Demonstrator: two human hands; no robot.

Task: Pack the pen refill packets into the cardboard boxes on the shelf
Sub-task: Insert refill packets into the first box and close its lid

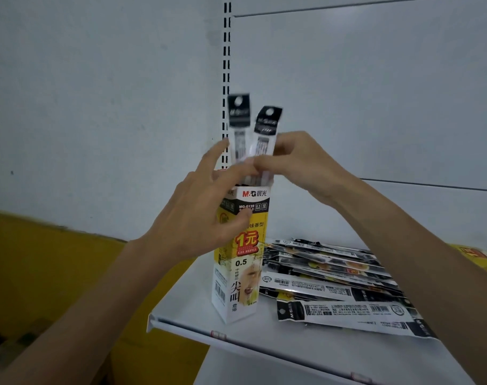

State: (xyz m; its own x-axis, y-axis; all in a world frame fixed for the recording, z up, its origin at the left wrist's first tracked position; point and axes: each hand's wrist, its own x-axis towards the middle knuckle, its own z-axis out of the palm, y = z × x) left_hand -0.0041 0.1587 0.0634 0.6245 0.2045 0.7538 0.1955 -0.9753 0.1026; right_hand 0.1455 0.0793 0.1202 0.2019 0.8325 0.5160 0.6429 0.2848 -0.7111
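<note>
Two refill packets [265, 126] stand upright in the open top of the cardboard box [242, 273], black headers well above the rim; not yet seated, I judge. Right hand [300, 162] pinches them at mid-length. Left hand [200, 215]: fingers mostly straight, thumb resting on the box front, apparently steadying it; blur hides the fingertips. The box stands on the shelf [264, 340], near its front edge. Remaining: a loose pile of packets [334, 282] lies just right of the box, many still unpacked. A second box [484, 259] lies flat at far right, partly cut off. Obstruction: the right forearm crosses above the pile.
</note>
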